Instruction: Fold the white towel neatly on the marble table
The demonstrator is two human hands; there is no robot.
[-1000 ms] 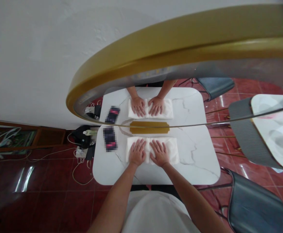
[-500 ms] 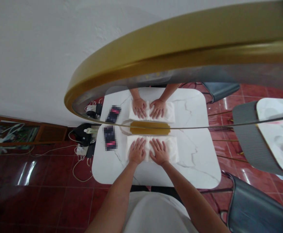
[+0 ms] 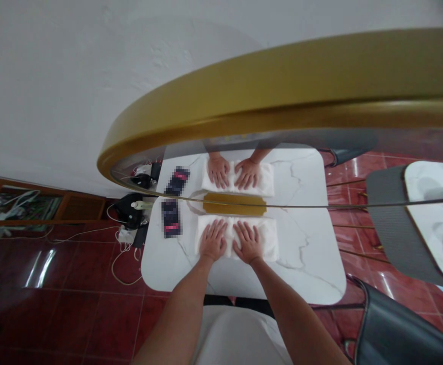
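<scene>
A folded white cloth, towel-like (image 3: 269, 238), lies flat and lengthwise across the white marble-patterned table (image 3: 308, 274). My left hand (image 3: 213, 240) rests palm down on its left half, with the fingers stretched out. On the right half lies my right hand (image 3: 248, 241), also flat with fingers spread. A narrow strip of cloth shows between the two hands. Both palms are hidden against the fabric. Just beyond the cloth, at the mirror's base, is a gold-coloured plate (image 3: 234, 204).
A large gold-framed mirror (image 3: 244, 96) stands at the table's far side, reflecting hands and cloth. To the left is a blurred-out dark item (image 3: 172, 218). Cables and a black object (image 3: 128, 210) sit beyond the left edge. A dark chair (image 3: 400, 324) stands at right.
The view has tilted slightly, so the mirror frame appears lower. Both hands remain flat on the cloth, with hardly any movement.
</scene>
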